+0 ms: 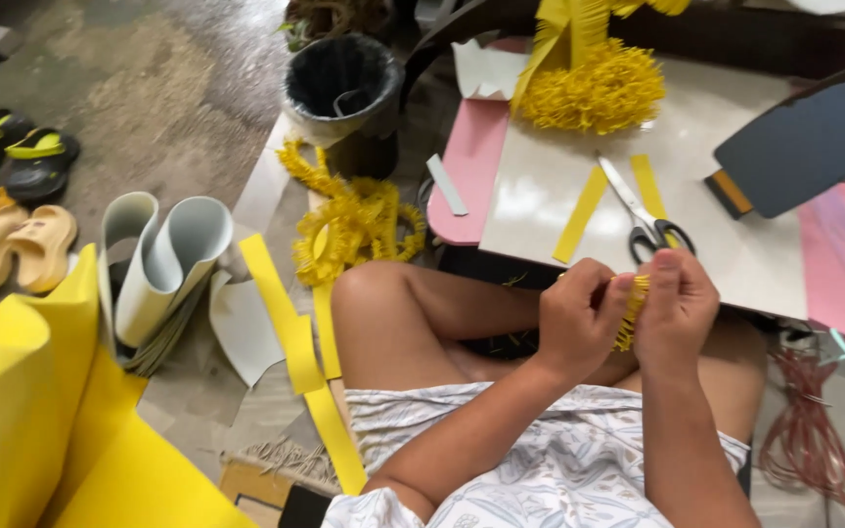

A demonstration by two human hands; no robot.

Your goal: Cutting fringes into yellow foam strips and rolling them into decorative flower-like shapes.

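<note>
- The left hand [577, 315] and the right hand [675, 305] are both closed, fingers pinched on a small yellow fringed strip [630, 313] held between them, above the person's lap and just off the near edge of the bench [726, 147].
- Scissors [643, 217] with black handles lie on the bench close to its near edge, just beyond the hands, between two flat yellow strips [581, 212].
- A heap of fringed yellow rolls [599, 90] sits toward the bench's far edge.
- A dark flat panel [804, 142] rests at the bench's right side.
- On the floor left of the bench: a tangle of yellow fringe [354, 220], a black bucket [342, 83], long yellow strips [290, 328], rolled grey sheets [163, 264], big yellow sheets [31, 411] and pairs of sandals [14, 244].
</note>
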